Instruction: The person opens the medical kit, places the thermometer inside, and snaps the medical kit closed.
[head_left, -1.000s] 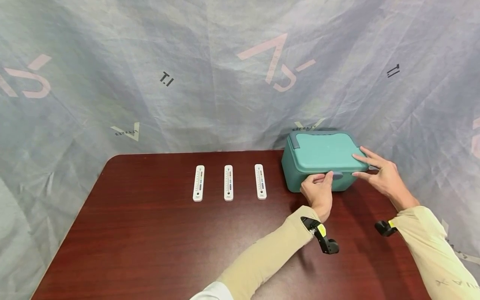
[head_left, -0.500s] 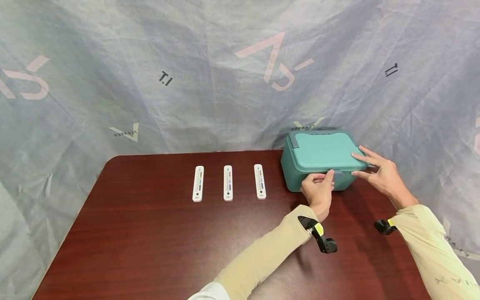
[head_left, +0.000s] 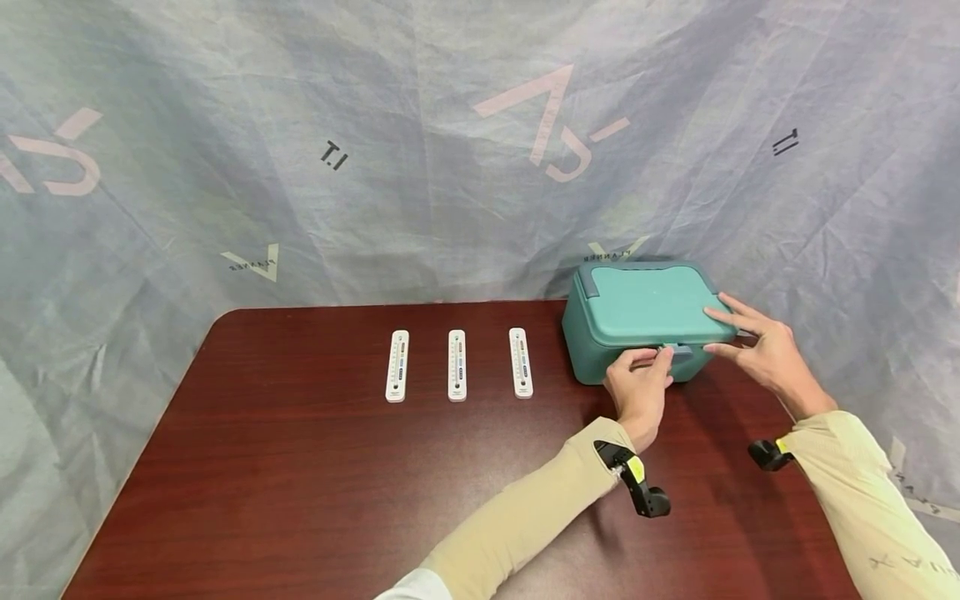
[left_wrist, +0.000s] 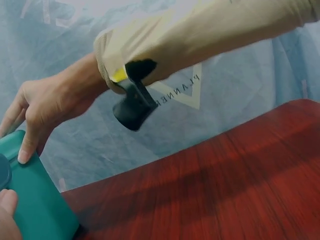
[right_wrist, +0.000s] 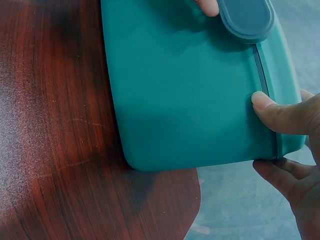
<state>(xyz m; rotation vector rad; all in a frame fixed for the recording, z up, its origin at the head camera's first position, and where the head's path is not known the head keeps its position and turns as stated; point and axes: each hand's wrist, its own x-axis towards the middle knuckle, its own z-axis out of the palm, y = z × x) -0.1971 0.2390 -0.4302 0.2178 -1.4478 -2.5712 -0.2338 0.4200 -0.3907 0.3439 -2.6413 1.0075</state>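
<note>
A teal storage box with its lid down stands at the table's back right corner. On its front is a grey-blue latch, its edge tipped out from the box. My left hand pinches the latch's left end, thumb uppermost; some fingers are hidden behind the hand. My right hand holds the box's front right corner. In the right wrist view its thumb presses near the lid seam, while the other fingers lie against the end wall.
Three white thermometers, the left, the middle and the right, lie spaced apart left of the box on the dark red table. A grey printed cloth hangs behind the table.
The latch has swung outward at its top edge, with the left hand moving slightly down along with it. The right hand, box and thermometers have stayed in place.
</note>
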